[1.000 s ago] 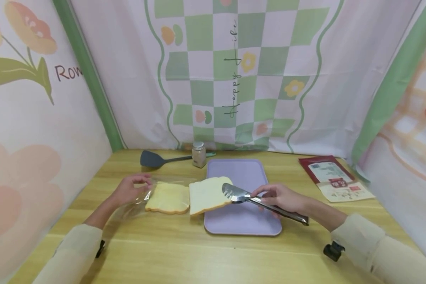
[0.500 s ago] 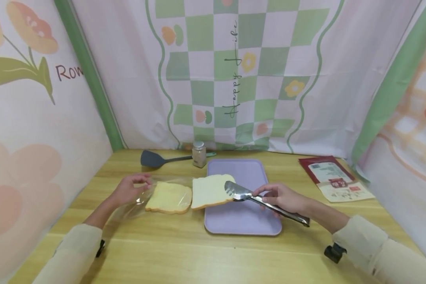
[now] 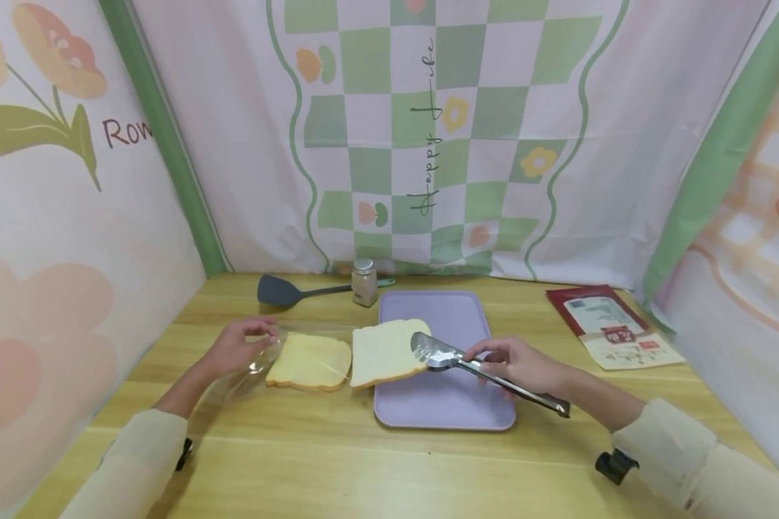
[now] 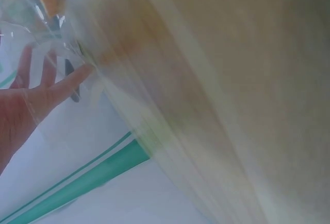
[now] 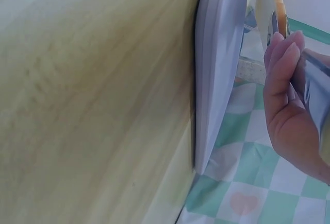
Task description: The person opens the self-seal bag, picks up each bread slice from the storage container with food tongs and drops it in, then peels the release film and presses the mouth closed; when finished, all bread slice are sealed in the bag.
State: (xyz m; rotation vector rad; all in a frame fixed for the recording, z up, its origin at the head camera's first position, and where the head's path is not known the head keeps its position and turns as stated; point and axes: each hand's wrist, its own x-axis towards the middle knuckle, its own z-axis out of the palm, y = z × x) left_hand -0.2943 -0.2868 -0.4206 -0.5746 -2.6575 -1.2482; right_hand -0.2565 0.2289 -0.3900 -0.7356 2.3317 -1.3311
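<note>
In the head view my right hand (image 3: 519, 364) grips metal serving tongs (image 3: 480, 369), held at a slant. The ends of the tongs pinch the right edge of a bread slice (image 3: 386, 353), which is raised and overlaps the left side of a lilac tray (image 3: 448, 411). Left of it, more sliced bread (image 3: 308, 362) lies inside a clear plastic bag (image 3: 254, 367). My left hand (image 3: 240, 348) holds the bag at its left end, and film wraps around the fingers (image 4: 49, 69) in the left wrist view. The right wrist view shows my right fingers curled around the tongs.
Behind the bread lie a dark spatula (image 3: 279, 290) and a small glass jar (image 3: 364, 283) with a metal lid, standing in front of the spatula's handle. A red and cream packet (image 3: 613, 328) lies at the back right of the wooden table (image 3: 337, 468). Patterned curtains (image 3: 454, 144) enclose the table.
The bread slice in the tongs has shifted slightly right and swung a little, away from the bagged bread. My right hand has drifted slightly right; my left hand stays in place.
</note>
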